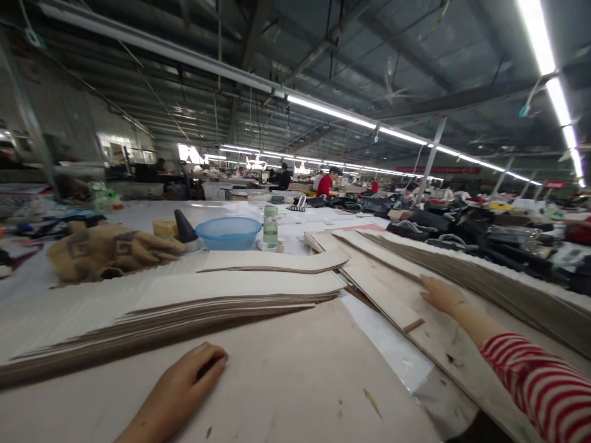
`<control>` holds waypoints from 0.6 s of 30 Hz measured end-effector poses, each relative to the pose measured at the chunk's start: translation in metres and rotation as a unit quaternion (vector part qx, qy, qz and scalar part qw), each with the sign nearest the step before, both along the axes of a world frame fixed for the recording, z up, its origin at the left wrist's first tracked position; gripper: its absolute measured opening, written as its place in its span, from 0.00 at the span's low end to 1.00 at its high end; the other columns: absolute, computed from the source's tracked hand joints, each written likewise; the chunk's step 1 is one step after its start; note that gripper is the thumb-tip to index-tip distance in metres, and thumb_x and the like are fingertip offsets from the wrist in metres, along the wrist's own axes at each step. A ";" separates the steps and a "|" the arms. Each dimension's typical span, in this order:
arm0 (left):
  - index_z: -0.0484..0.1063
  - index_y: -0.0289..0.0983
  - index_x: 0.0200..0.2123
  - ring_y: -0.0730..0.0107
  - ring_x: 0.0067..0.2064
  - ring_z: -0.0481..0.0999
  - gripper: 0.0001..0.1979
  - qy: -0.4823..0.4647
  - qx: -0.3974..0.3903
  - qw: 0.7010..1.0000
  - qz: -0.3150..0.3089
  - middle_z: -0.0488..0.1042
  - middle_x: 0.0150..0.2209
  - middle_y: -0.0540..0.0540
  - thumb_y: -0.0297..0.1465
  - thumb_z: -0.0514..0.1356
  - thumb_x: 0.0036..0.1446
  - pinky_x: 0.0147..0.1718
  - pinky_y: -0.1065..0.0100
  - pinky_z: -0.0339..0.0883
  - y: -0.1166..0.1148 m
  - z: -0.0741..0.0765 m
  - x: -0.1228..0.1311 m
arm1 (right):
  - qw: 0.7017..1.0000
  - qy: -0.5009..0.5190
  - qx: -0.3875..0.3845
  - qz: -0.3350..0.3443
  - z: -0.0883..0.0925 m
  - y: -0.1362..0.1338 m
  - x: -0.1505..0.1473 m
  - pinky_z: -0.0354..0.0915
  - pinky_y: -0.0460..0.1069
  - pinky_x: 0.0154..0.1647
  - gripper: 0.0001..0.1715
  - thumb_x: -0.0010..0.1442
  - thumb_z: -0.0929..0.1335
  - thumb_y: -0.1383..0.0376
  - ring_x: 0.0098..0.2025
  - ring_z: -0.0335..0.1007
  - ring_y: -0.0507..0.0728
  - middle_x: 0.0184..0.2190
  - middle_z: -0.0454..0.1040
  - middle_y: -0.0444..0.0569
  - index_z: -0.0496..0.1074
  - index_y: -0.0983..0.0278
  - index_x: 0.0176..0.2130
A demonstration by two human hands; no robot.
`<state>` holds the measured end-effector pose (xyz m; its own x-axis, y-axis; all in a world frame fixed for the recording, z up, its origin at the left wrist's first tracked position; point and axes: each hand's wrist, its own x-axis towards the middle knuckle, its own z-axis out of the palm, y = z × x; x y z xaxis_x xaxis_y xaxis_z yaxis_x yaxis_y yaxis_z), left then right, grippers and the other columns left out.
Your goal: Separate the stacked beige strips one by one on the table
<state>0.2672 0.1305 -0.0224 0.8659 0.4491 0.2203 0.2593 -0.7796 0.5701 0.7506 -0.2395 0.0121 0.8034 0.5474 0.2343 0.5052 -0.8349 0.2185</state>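
The left hand (187, 375) is loosely curled, with a gap by the thumb and nothing seen in it. It is at a big pale board (286, 363), near a fanned stack of white strips (221, 289). The right hand (441, 296) touches the near end of 1 long white strip (376, 251) on another board (392, 289); I cannot tell if it is pinching. A blue bowl (228, 235) sits on the counter (194, 209).

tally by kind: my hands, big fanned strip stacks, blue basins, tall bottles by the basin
Left hand and right hand: 2
Left strip stack and right strip stack: 2
Blue basin: 1
Tall green-tinted bottle: 1
Total: 6
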 end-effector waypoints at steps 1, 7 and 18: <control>0.69 0.41 0.32 0.66 0.37 0.71 0.12 0.005 0.001 1.000 0.002 0.72 0.33 0.49 0.41 0.50 0.55 0.37 0.72 0.64 -0.001 0.001 0.001 | 1.000 0.007 -0.010 -0.012 -0.003 0.000 0.015 0.64 0.56 0.42 0.18 0.59 0.63 0.62 0.44 0.65 0.57 0.47 0.65 0.51 0.63 0.66 0.48; 0.67 0.40 0.30 0.68 0.35 0.70 0.14 0.033 -0.021 0.999 0.018 0.70 0.30 0.49 0.40 0.48 0.58 0.35 0.73 0.63 -0.001 0.002 -0.001 | 0.996 0.051 -0.057 -0.043 -0.016 0.023 0.089 0.64 0.57 0.44 0.19 0.59 0.63 0.62 0.45 0.65 0.57 0.48 0.65 0.51 0.62 0.65 0.49; 0.67 0.40 0.28 0.70 0.34 0.70 0.13 0.059 -0.047 0.996 0.040 0.69 0.29 0.50 0.40 0.48 0.57 0.34 0.75 0.62 0.000 -0.001 -0.002 | 0.997 0.073 0.019 0.010 -0.029 0.049 0.136 0.61 0.51 0.32 0.20 0.55 0.58 0.75 0.32 0.73 0.60 0.37 0.74 0.67 0.70 0.70 0.46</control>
